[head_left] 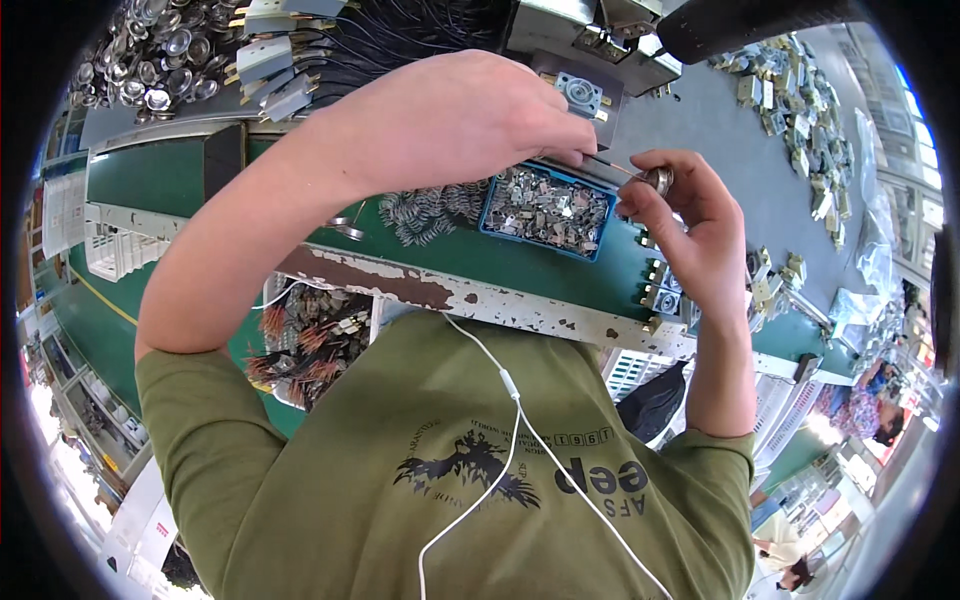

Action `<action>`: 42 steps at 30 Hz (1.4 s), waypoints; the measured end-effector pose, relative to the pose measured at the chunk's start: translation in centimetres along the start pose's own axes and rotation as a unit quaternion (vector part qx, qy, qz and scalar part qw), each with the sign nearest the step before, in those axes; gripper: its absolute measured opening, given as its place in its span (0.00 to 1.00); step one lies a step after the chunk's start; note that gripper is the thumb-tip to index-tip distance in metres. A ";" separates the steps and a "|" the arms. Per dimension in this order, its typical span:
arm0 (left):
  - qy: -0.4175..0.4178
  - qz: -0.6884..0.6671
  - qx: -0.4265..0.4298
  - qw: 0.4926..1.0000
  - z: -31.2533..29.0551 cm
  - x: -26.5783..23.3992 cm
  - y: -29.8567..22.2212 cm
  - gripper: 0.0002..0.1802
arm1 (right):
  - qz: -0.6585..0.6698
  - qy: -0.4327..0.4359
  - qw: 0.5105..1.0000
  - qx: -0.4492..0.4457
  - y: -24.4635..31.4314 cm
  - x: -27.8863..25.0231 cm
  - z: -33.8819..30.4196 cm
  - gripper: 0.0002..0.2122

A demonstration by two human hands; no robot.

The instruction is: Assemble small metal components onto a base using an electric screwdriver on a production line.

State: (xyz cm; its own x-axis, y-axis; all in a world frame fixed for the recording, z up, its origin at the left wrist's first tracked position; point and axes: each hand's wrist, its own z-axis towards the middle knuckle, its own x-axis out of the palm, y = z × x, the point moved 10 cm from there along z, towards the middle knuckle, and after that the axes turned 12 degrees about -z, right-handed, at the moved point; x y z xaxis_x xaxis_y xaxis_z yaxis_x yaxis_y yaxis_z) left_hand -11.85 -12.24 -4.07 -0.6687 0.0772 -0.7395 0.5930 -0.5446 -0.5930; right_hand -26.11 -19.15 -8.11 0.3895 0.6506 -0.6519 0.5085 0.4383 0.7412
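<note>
My left hand [495, 115] reaches across above the bench, its fingers pinched together beside a blue tray [487, 218] of small metal clips. What they hold is mostly hidden; a thin dark strip runs from them toward the right. To the right of the tray, my right hand [695, 220] grips a small round metal cup [658, 180] between thumb and fingers. A thin copper-coloured piece shows at the cup's left. Behind the left hand's fingers, a pale block with a round centre [580, 93] sits by the metal fixture [548, 30].
Coil springs [425, 215] lie left of the tray. Metal cups [160, 65] and grey plugs with black leads [275, 70] are heaped at the far left. Several small blocks [665, 290] lie near the right forearm, more [800, 120] at the far right. A dark cylinder [750, 25] overhangs the back.
</note>
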 end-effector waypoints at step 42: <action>-0.057 0.057 -0.056 0.995 -2.9 -0.7 0.8 0.10 | 0.207 0.014 0.978 -0.035 1.7 1.4 2.5 0.17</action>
State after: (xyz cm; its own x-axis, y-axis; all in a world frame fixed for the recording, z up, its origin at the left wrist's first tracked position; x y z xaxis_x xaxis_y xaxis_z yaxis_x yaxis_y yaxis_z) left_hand -9.58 -10.31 -4.92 -0.6364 -0.0779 -0.7674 0.7099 -0.4482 -0.5432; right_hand -22.84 -19.03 -8.19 0.5285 0.7979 -0.2898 0.2582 0.1742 0.9503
